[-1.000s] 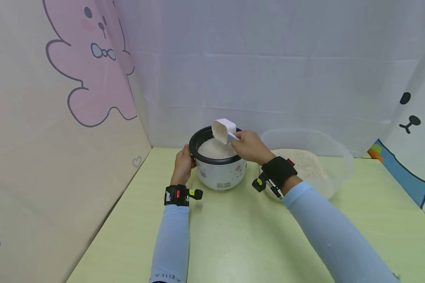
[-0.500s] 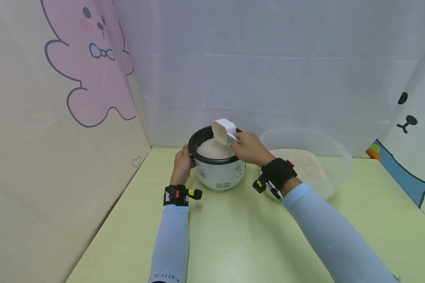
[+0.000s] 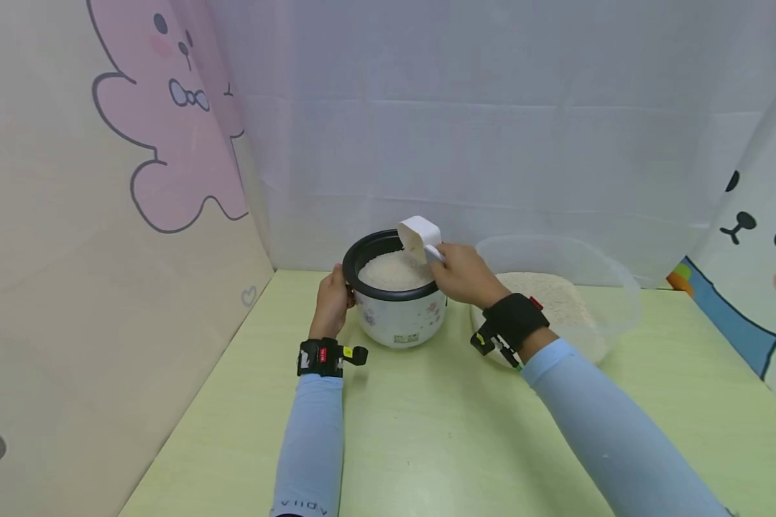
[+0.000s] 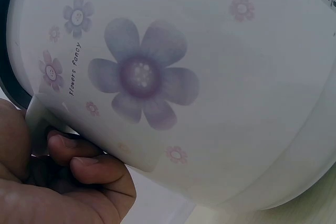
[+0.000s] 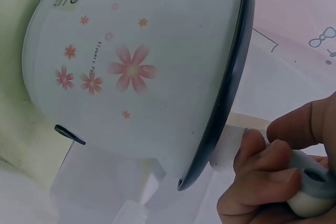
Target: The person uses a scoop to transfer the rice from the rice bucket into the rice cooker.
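Observation:
A white rice cooker (image 3: 397, 319) with a black rim and printed flowers stands on the table, lidless. White rice (image 3: 393, 271) is heaped inside it. My left hand (image 3: 331, 301) grips the side handle (image 4: 42, 124) of the cooker, its fingers curled under it in the left wrist view. My right hand (image 3: 468, 275) holds a white measuring scoop (image 3: 420, 233) by its handle over the right part of the cooker's opening. The scoop is tipped, its mouth facing left and down toward the rice. In the right wrist view, fingers (image 5: 262, 177) wrap round the scoop's handle (image 5: 310, 187).
A clear plastic tub (image 3: 621, 287) with more rice (image 3: 550, 294) stands right of the cooker, partly behind my right wrist. The pale green table (image 3: 414, 431) meets a white curtain (image 3: 491, 143) at the back and a printed curtain (image 3: 168, 287) on the left.
My right hand and the tipped scoop have shifted slightly to the right over the cooker, with the scoop turned a little further down. My left hand stays on the handle.

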### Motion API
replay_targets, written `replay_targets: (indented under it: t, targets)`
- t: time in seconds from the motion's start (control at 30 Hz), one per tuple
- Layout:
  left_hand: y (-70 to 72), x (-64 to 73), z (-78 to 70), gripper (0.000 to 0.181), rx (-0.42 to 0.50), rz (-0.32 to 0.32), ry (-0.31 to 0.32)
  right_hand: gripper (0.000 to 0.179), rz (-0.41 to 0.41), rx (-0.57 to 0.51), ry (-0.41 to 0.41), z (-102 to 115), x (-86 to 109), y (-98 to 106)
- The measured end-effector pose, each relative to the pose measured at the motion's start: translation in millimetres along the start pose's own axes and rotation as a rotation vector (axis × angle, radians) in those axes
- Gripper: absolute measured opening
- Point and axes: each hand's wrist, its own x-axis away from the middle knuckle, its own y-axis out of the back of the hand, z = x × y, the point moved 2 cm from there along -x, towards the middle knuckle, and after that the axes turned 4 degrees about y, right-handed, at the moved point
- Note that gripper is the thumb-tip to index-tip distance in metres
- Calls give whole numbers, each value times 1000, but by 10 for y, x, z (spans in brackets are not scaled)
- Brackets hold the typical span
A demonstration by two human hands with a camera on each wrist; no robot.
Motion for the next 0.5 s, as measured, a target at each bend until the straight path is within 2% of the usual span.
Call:
replay_targets:
  t: [0.23,0.5]
  targets:
    - [0,22,-19,47,11,-6,3,17,-16,67,26,-31,26,11]
    - [-8,52,-29,47,11,-11,6,14,-26,172,18,-105,114,44]
